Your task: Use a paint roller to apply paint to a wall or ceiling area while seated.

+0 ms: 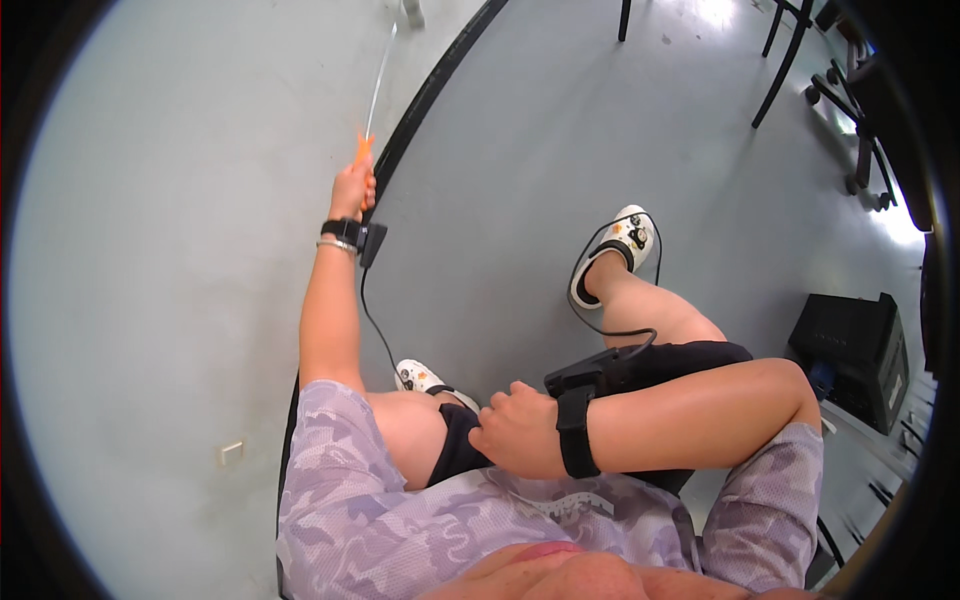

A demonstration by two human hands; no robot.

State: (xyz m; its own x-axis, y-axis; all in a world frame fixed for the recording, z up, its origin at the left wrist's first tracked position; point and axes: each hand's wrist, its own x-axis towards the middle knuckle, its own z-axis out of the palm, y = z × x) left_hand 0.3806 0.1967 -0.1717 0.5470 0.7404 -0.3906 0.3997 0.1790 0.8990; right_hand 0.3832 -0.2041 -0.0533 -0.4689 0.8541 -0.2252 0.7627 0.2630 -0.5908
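Pale wall (150,250) and grey floor (500,150) meet along a black skirting (423,100), with a dark box (850,345) to the right. The left hand (353,188) is closed around the orange handle (364,150) of a rod (379,85), its arm (330,320) stretched forward; the thin shaft runs toward the top edge, near a pale object (413,14), and I cannot tell whether they touch. As far as shows, gripping the rod and reaching out with it are done; any result at its far end does not show, so what remains is unclear. The right hand (518,432) lies over the shorts (462,450), fingers loosely bent; whether it covers anything is hidden.
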